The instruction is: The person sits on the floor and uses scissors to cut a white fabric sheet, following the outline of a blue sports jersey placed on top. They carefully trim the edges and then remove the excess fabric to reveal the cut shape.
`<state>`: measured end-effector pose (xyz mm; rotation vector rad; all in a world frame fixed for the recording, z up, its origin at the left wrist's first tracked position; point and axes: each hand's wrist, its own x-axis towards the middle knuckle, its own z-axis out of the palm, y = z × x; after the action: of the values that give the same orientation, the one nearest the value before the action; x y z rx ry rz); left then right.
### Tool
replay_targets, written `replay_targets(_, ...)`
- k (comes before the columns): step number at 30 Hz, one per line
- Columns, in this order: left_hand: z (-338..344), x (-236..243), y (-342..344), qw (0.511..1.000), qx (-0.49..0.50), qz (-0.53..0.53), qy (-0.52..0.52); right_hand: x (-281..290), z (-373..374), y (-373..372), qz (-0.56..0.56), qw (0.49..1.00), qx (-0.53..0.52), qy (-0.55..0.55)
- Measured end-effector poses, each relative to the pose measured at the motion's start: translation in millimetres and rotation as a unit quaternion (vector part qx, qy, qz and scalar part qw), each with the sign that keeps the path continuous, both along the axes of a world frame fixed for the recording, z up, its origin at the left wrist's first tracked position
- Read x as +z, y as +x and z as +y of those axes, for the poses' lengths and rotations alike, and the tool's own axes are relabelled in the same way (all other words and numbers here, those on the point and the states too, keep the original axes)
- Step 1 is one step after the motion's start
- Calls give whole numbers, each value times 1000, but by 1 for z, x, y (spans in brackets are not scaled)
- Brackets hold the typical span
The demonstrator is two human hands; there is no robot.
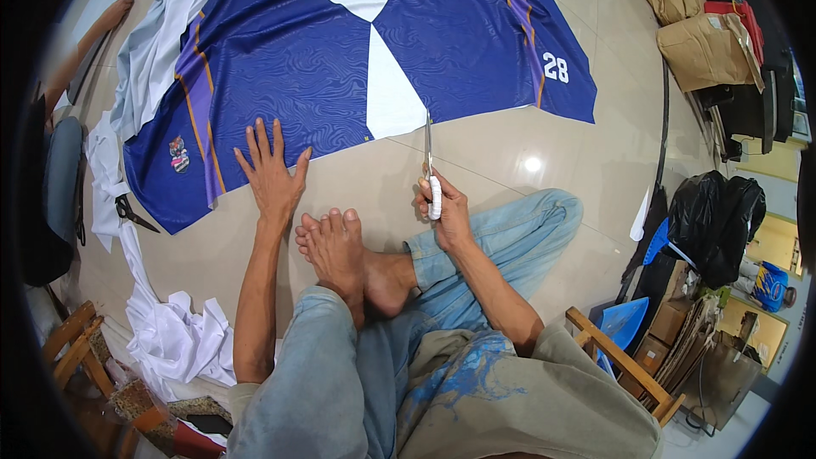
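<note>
A wide piece of purple-blue printed fabric (297, 59) lies spread on the tiled floor before me, with white areas between its two blue panels and orange-edged stripes at the sides. My left hand (274, 174) rests with fingers spread, its fingertips on the fabric's near edge. In my right hand (446, 208) is a pair of scissors (429, 149), its handle wrapped in white. The blades point away from me, and their tips meet the near edge where a white wedge (391, 93) borders the right blue panel. My fingers partly hide the handles.
White cloth scraps (178, 336) lie at the left, near another pair of black-handled scissors (134, 214). Another person's arm (93, 38) reaches in at the far left. Paper bags (705, 51), a black plastic bag (714, 217), a blue dustpan (622, 323) and a wooden frame (625, 361) stand at the right.
</note>
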<state>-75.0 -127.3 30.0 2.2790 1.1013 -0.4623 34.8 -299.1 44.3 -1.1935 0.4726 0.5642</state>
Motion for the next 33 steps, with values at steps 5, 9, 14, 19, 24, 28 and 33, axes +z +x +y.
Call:
replay_targets(5, 7, -4, 1, 990, -123, 21, 71, 14, -43, 26, 50, 994, 83, 50)
replay_targets(9, 6, -6, 7, 988, -132, 12, 74, 13, -88, 71, 25, 981, 191, 18)
replay_targets(14, 8, -4, 11, 988, -129, 2, 89, 16, -91, 104, 25, 967, 254, -10)
replay_targets(19, 12, -5, 13, 988, -123, -5, 97, 8, -83, 104, 21, 965, 258, -38)
replay_targets(24, 16, -9, 15, 986, -126, -24, 109, 7, -80, 104, 31, 966, 250, -62)
replay_targets(28, 29, -8, 24, 981, -133, -66, 122, 10, -78, 105, 25, 964, 256, -60)
replay_targets(33, 95, -11, 62, 939, -189, -235, 165, 10, -70, 113, 1, 965, 260, -34)
